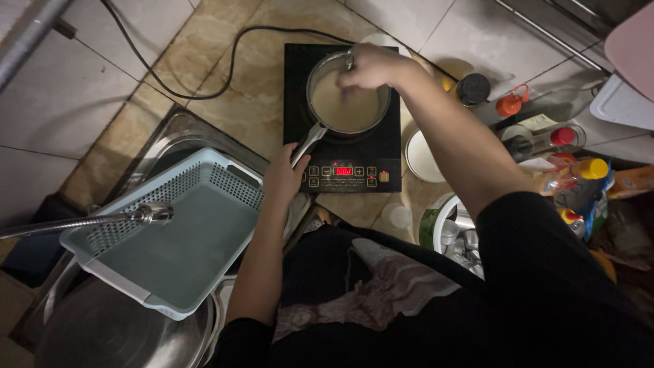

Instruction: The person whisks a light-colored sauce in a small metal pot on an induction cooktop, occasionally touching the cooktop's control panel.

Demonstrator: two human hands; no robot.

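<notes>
A small steel saucepan (315, 97) with pale, creamy liquid stands on a black induction hob (378, 146) whose red display is lit. My left hand (283, 178) grips the pan's long handle (308, 143) at the hob's front left corner. My right hand (370, 66) hovers over the pan's far rim, fingers closed around a thin utensil that dips into the liquid; the utensil is mostly hidden by the hand.
A light blue plastic basket (170, 232) sits over a steel sink, with a tap spout (153, 214) above it. The hob's black cable (225, 61) runs across the counter. Bottles and jars (572, 170) crowd the right side, beside a white bowl (421, 158).
</notes>
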